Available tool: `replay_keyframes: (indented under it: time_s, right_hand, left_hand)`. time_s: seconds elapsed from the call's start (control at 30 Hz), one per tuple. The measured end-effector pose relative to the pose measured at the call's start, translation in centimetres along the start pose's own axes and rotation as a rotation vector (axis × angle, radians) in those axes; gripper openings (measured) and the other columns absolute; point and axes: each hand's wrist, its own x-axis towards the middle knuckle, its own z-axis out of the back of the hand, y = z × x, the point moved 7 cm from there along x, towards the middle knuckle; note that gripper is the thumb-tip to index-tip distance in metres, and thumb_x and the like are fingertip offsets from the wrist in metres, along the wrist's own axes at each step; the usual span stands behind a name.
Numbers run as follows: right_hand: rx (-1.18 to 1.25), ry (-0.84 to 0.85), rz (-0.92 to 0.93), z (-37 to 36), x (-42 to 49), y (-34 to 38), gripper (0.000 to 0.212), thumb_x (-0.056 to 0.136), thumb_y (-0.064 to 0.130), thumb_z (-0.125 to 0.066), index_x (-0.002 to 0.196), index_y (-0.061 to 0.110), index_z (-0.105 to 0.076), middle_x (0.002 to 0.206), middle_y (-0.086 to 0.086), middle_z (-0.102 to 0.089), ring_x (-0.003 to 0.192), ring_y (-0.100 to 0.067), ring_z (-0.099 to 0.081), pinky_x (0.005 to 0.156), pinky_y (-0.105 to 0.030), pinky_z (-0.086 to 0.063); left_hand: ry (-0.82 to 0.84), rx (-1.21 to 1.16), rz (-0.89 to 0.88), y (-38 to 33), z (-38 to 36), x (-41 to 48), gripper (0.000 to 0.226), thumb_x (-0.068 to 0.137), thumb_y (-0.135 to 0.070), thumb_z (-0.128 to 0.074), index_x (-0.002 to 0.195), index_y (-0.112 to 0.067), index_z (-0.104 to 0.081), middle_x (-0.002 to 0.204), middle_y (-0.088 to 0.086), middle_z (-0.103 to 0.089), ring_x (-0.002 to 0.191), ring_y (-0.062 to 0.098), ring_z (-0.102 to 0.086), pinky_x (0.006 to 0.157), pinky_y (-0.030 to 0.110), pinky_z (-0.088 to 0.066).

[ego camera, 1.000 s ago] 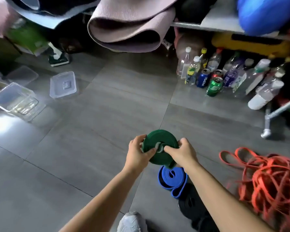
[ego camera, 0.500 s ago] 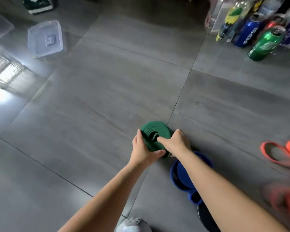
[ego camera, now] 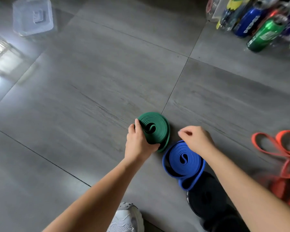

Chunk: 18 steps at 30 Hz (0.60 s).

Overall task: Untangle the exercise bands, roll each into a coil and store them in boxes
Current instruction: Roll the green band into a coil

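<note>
A green band coil [ego camera: 155,129] lies flat on the grey floor. My left hand [ego camera: 138,143] grips its near-left edge, thumb under the near side. My right hand [ego camera: 195,138] hovers just right of the coil, fingers loosely curled, holding nothing. A blue band coil [ego camera: 184,162] lies right behind my right hand, its tail looped toward me. A black coil [ego camera: 208,200] sits nearer me, partly hidden by my right forearm. Tangled orange bands [ego camera: 281,154] lie at the right edge. A clear plastic box [ego camera: 33,15] stands far left at the back.
Cans and bottles [ego camera: 259,24] crowd the back right corner. A second clear container [ego camera: 0,52] sits blurred at the left edge. My white shoe [ego camera: 126,218] is at the bottom centre. Bare grey floor tiles [ego camera: 90,81] spread between the coils and the boxes.
The green coil has been lowered from mid-air onto the floor beside the blue coil. My right hand has let go of it and pulled back to the right; my left hand still holds it.
</note>
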Motion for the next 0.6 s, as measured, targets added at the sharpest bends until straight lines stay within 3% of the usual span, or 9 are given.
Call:
replay_keyframes:
  time_s: [0.07,0.13,0.23,0.4,0.6]
  right_hand:
    - [0.014,-0.060,-0.041,1.1,-0.8,-3.0,0.013,0.085,0.029,-0.062,0.091,0.023,-0.071,0.087,0.006,-0.070,0.079,-0.016,-0.060,0.067,-0.024,-0.039]
    - [-0.050,-0.011,-0.057,0.7,-1.0,-5.2,0.016,0.086,0.028,-0.063,0.100,0.026,-0.071,0.094,0.008,-0.070,0.081,-0.013,-0.059,0.071,-0.024,-0.043]
    - [-0.178,-0.059,-0.045,1.1,-1.0,-6.4,0.017,0.091,0.025,-0.056,0.097,0.028,-0.071,0.092,0.006,-0.071,0.084,-0.021,-0.062,0.071,-0.032,-0.051]
    - [-0.232,-0.165,-0.077,3.1,-1.6,-7.9,0.017,0.089,0.022,-0.053,0.092,0.019,-0.069,0.082,-0.002,-0.070,0.078,-0.028,-0.058,0.062,-0.030,-0.045]
    - [-0.238,-0.152,-0.089,2.8,-3.6,-8.8,0.022,0.085,0.021,-0.054,0.102,0.025,-0.067,0.096,-0.002,-0.071,0.090,-0.029,-0.061,0.068,-0.030,-0.044]
  left_hand:
    - [-0.016,0.005,-0.002,-0.1,0.1,0.1,0.115,0.057,-0.038,-0.083,0.147,-0.016,-0.014,0.138,0.004,-0.031,0.124,0.027,-0.040,0.099,0.039,-0.041]
    - [-0.028,0.007,0.003,-0.2,0.0,-0.1,0.114,0.057,-0.037,-0.083,0.146,-0.015,-0.016,0.137,0.006,-0.032,0.123,0.030,-0.040,0.098,0.039,-0.041]
    - [-0.022,0.019,0.010,-0.3,-0.3,-0.2,0.113,0.058,-0.036,-0.082,0.146,-0.014,-0.015,0.138,0.007,-0.031,0.123,0.031,-0.040,0.099,0.039,-0.039]
    - [-0.025,-0.001,0.002,-0.9,-0.1,-0.3,0.113,0.059,-0.035,-0.082,0.147,-0.013,-0.015,0.140,0.009,-0.030,0.127,0.031,-0.037,0.105,0.041,-0.036]
    - [-0.043,-0.057,0.011,-1.7,-1.0,-0.6,0.113,0.061,-0.035,-0.083,0.147,-0.011,-0.015,0.140,0.010,-0.030,0.126,0.032,-0.037,0.106,0.041,-0.035]
